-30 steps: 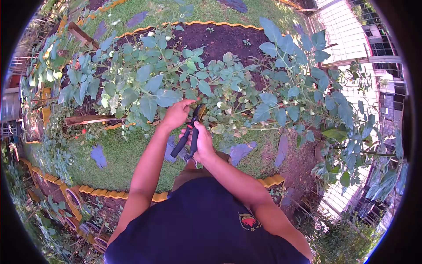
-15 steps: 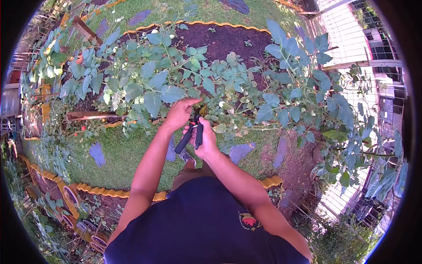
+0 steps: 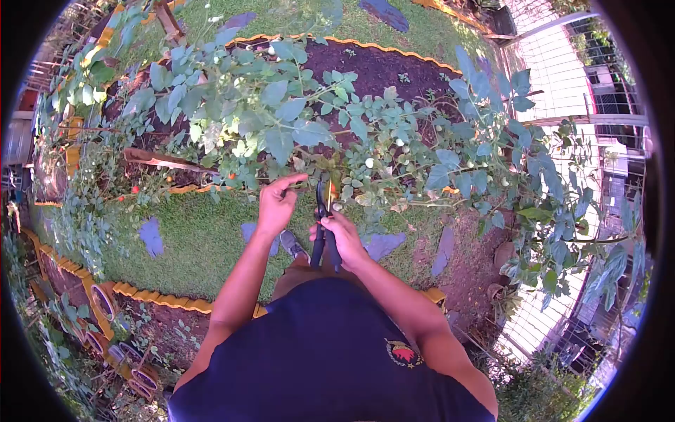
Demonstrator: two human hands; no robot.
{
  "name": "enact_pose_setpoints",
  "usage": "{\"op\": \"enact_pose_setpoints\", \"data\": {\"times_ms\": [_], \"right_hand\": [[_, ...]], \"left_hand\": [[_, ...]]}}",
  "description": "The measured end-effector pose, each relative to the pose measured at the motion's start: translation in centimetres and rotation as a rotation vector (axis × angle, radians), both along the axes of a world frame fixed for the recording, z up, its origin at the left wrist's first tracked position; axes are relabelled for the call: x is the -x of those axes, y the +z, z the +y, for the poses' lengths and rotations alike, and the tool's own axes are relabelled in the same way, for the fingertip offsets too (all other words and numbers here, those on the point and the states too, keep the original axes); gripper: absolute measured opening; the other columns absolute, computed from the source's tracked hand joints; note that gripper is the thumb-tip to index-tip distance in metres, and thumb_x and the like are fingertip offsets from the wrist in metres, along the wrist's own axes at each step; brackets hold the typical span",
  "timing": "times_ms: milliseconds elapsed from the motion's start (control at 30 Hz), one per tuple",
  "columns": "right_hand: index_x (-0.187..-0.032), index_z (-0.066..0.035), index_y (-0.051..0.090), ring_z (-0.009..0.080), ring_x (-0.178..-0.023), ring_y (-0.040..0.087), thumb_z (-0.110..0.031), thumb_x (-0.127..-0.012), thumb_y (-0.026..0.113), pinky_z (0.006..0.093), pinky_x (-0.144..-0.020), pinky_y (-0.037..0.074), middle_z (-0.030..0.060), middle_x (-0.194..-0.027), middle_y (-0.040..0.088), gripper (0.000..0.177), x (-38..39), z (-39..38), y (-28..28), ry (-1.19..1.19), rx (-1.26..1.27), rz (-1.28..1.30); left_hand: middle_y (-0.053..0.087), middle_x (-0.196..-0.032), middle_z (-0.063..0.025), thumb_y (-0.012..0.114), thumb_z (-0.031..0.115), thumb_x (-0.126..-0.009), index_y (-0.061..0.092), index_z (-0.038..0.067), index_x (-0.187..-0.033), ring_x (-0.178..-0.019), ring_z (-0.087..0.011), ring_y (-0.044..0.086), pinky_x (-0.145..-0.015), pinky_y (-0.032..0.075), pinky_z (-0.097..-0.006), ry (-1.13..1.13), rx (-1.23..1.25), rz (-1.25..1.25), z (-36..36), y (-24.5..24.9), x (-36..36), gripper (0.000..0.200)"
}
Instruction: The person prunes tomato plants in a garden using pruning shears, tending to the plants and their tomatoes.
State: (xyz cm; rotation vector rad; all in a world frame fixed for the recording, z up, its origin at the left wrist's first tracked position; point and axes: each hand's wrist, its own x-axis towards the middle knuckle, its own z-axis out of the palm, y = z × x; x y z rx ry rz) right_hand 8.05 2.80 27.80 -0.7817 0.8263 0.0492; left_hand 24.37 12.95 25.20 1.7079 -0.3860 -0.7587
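Note:
My right hand (image 3: 343, 238) is wrapped round pruning shears (image 3: 318, 246) with dark handles. Their blades point away from me into the lower leaves of a tomato plant (image 3: 281, 133), and look slightly parted. Just left of the blades is my left hand (image 3: 275, 209), its index finger reaching toward the stems and its other fingers curled in. Whatever sits between that thumb and finger is too small to make out. A pale round fruit (image 3: 370, 163) hangs right of the blades, and small red tomatoes (image 3: 136, 190) show low in the foliage at left.
A wooden stake (image 3: 169, 160) leans through the plants at left. Yellow scalloped edging (image 3: 162, 299) borders the beds around the grass (image 3: 190, 246). Flat grey stones (image 3: 151, 237) lie in the lawn. A wire fence (image 3: 562, 77) runs along the right side.
The shears have swung from a slant to nearly straight ahead, and their blades now show more plainly. My left hand has drawn slightly left and down. The view has shifted a little.

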Motion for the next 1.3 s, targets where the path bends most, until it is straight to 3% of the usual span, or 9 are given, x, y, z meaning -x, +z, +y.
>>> {"op": "enact_pose_setpoints", "data": {"times_ms": [33,67,200,500,667,767,867,967,1300], "right_hand": [[-0.113,-0.002,0.056,0.02,-0.084,0.068,-0.026,-0.095,0.057,0.0328,-0.075,0.054,0.0114,-0.094,0.068,0.03,1.3,0.4,-0.3,0.068,0.03,-0.01],[-0.112,-0.002,0.056,0.0182,-0.082,0.066,-0.025,-0.095,0.057,0.0312,-0.074,0.053,0.0099,-0.093,0.067,0.029,2.5,0.8,-0.5,0.096,0.066,0.034],[-0.113,0.0,0.057,0.0138,-0.079,0.064,-0.023,-0.095,0.058,0.0276,-0.073,0.05,0.0063,-0.089,0.065,0.029,5.9,2.0,-0.8,0.171,0.188,0.197],[-0.11,-0.002,0.058,0.014,-0.079,0.065,-0.025,-0.095,0.06,0.0278,-0.071,0.051,0.0064,-0.09,0.066,0.027,6.5,3.5,0.0,0.144,0.213,0.34],[-0.11,-0.002,0.057,0.0159,-0.08,0.067,-0.025,-0.094,0.061,0.0285,-0.071,0.053,0.0078,-0.09,0.067,0.029,6.4,3.1,-0.4,0.106,0.191,0.336],[-0.111,-0.002,0.056,0.0166,-0.079,0.067,-0.025,-0.094,0.062,0.0286,-0.071,0.054,0.0081,-0.09,0.068,0.029,6.4,2.6,-1.0,0.086,0.201,0.346],[-0.111,-0.002,0.056,0.0167,-0.078,0.067,-0.025,-0.094,0.062,0.0287,-0.07,0.054,0.0081,-0.09,0.068,0.03,6.5,2.2,-1.1,0.078,0.195,0.371],[-0.113,-0.001,0.056,0.0166,-0.079,0.067,-0.026,-0.093,0.062,0.0293,-0.071,0.054,0.0084,-0.09,0.067,0.032,6.7,1.9,-1.1,0.065,0.2,0.397],[-0.11,0.0,0.059,0.0144,-0.08,0.064,-0.025,-0.093,0.061,0.0282,-0.075,0.051,0.007,-0.091,0.065,0.03,6.9,1.2,-2.5,0.08,0.242,0.379]], "left_hand": [[0.07,-0.117,-0.0036,0.049,-0.006,-0.085,0.071,0.006,-0.117,-0.056,-0.0025,0.05,-0.052,0.044,-0.021,0.035,-0.004,0.065,1.7,-0.1,0.8,0.041],[0.071,-0.094,-0.0005,0.055,-0.003,-0.086,0.073,0.006,-0.112,-0.053,-0.0025,0.048,-0.05,0.041,-0.0204,0.086,0.033,0.183,3.3,-1.0,1.6,0.033],[0.053,-0.059,0.007,0.069,0.007,-0.088,0.074,0.009,-0.103,-0.048,-0.0038,0.045,-0.047,0.035,-0.0218,0.272,0.057,0.449,6.7,-3.6,3.4,0.016],[0.061,-0.078,0.0032,0.078,0.002,-0.08,0.06,0.006,-0.086,-0.076,-0.006,0.053,-0.07,0.046,-0.0274,0.233,0.141,0.188,5.0,-8.2,2.4,0.019],[0.065,-0.082,-0.0192,0.062,0.011,-0.089,0.058,0.011,-0.118,-0.073,-0.0338,0.065,-0.07,0.052,-0.0438,-0.13,-0.065,-0.116,0.9,-3.8,1.5,0.029],[0.068,-0.095,-0.0171,0.065,0.011,-0.089,0.058,0.016,-0.129,-0.081,-0.0351,0.067,-0.073,0.053,-0.0459,-0.245,-0.131,-0.297,-2.5,-1.4,1.6,0.041],[0.069,-0.103,-0.0153,0.063,0.012,-0.089,0.06,0.017,-0.13,-0.087,-0.0378,0.067,-0.077,0.054,-0.0487,-0.253,0.021,-0.558,-4.9,-4.8,2.3,0.041],[0.07,-0.106,-0.0112,0.063,0.01,-0.088,0.066,0.015,-0.121,-0.088,-0.0351,0.069,-0.079,0.057,-0.0458,-0.198,0.076,-0.552,-5.0,-5.7,2.1,0.033],[0.059,-0.08,-0.0066,0.068,0.006,-0.08,0.073,0.014,-0.109,-0.068,-0.0258,0.064,-0.062,0.054,-0.0392,-0.179,0.132,-0.647,-2.7,-6.9,2.8,0.03]]}}
